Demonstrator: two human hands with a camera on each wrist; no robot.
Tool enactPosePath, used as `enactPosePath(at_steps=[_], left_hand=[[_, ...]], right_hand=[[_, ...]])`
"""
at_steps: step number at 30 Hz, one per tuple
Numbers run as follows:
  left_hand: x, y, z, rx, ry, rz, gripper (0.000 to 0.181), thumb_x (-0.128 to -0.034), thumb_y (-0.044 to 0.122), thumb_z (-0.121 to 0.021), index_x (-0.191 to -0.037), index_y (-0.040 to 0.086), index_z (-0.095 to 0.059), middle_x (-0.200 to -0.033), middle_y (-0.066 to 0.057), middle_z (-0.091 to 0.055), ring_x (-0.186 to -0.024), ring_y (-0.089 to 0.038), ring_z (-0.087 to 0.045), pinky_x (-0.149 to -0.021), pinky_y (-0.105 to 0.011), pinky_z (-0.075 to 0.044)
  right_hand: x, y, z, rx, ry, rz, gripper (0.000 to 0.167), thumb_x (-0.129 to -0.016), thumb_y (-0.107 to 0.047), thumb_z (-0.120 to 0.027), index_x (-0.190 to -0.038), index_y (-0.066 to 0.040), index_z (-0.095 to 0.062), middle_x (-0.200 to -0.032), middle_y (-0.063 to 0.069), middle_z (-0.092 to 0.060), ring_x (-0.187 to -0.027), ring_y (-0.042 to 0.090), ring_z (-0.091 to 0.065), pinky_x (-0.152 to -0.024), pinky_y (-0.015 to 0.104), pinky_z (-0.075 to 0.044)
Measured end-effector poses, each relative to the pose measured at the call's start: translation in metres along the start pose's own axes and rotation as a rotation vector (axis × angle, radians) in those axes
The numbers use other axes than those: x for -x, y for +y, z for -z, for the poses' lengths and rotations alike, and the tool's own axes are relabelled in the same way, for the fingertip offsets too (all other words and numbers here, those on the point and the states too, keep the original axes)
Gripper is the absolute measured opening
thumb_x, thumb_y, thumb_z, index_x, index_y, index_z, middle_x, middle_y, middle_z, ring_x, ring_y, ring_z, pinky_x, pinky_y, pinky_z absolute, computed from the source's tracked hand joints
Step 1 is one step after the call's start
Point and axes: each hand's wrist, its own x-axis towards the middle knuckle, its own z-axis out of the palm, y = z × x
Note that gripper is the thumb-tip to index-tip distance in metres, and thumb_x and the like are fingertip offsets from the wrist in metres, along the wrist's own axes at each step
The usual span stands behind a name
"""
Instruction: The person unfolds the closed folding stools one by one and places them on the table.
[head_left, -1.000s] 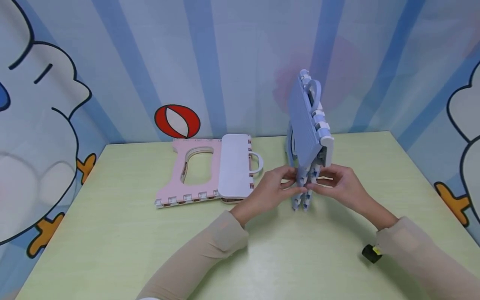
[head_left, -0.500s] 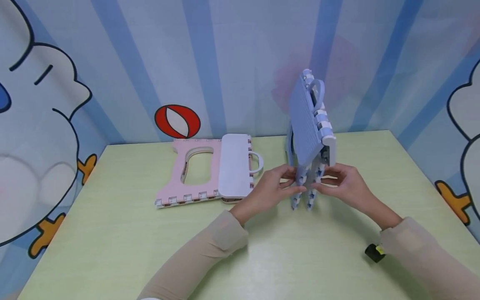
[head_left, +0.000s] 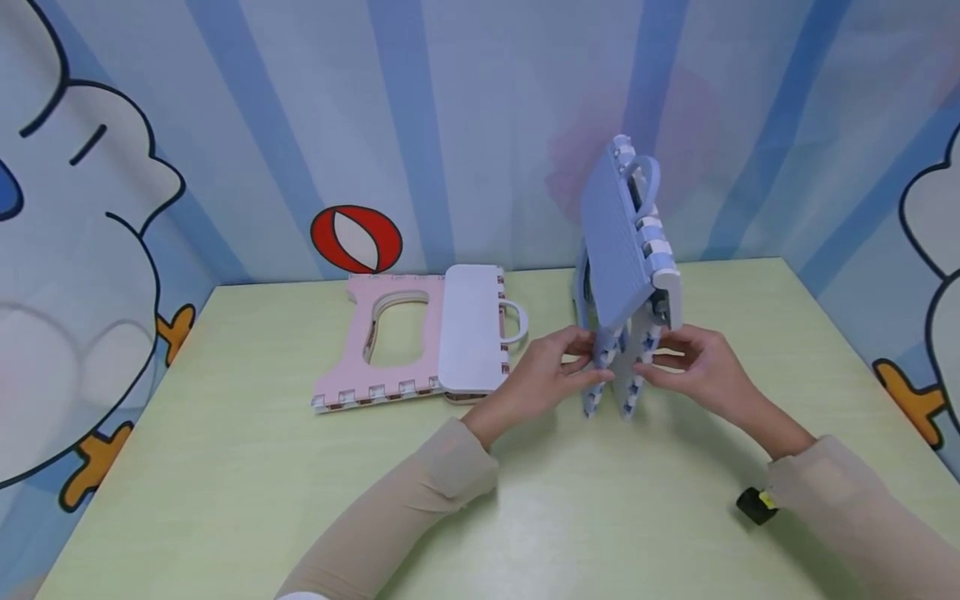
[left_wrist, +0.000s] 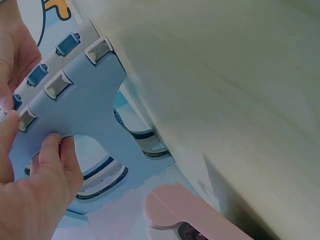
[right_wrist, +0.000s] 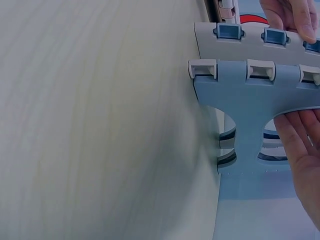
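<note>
A blue folding stool (head_left: 618, 242) stands upright on its legs on the right half of the table, partly unfolded. Its two seat halves slope up to a ridge with a loop handle (head_left: 645, 183), and a narrow gap parts the leg panels. My left hand (head_left: 543, 375) grips the edge of the left leg panel, fingers through its cut-out (left_wrist: 92, 155) in the left wrist view. On the other side, my right hand (head_left: 701, 367) holds the right panel's edge; in the right wrist view its fingers (right_wrist: 292, 132) reach into that panel's opening.
Left of the stool, a folded pink stool (head_left: 345, 379) with a white seat (head_left: 471, 329) lies flat on the pale green table (head_left: 585, 517). A black block with a yellow patch (head_left: 756, 505) is by the right cuff. A printed blue backdrop (head_left: 495, 150) rises behind the table.
The blue stool's leg panels have spread apart, the right one moving right with my right hand. The seat ridge has shifted slightly right. My left hand stays almost in place.
</note>
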Motion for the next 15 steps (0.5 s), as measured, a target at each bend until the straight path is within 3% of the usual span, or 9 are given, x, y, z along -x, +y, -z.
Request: enactPosePath(at_steps=[9, 15], left_hand=[[0.000, 0.004, -0.001, 0.022, -0.014, -0.002, 0.037, -0.0944, 0.010, -0.070, -0.126, -0.003, -0.056, -0.127, -0.017, -0.060, -0.124, -0.029, -0.057, -0.098, -0.027, -0.049], [0.010, 0.031, 0.003, 0.013, -0.017, -0.006, 0.034, -0.0945, 0.004, -0.068, -0.124, -0.007, -0.055, -0.125, -0.021, -0.060, -0.122, -0.030, -0.058, -0.098, -0.027, -0.049]], right_hand=[[0.004, 0.001, 0.006, -0.019, 0.016, -0.008, 0.036, -0.082, 0.016, -0.072, -0.116, 0.008, -0.064, -0.107, -0.012, -0.067, -0.098, 0.003, -0.067, -0.081, 0.021, -0.055], [0.007, 0.002, 0.009, -0.032, 0.021, 0.000, 0.037, -0.081, 0.018, -0.070, -0.116, 0.005, -0.065, -0.108, -0.011, -0.068, -0.097, 0.003, -0.067, -0.080, 0.020, -0.055]])
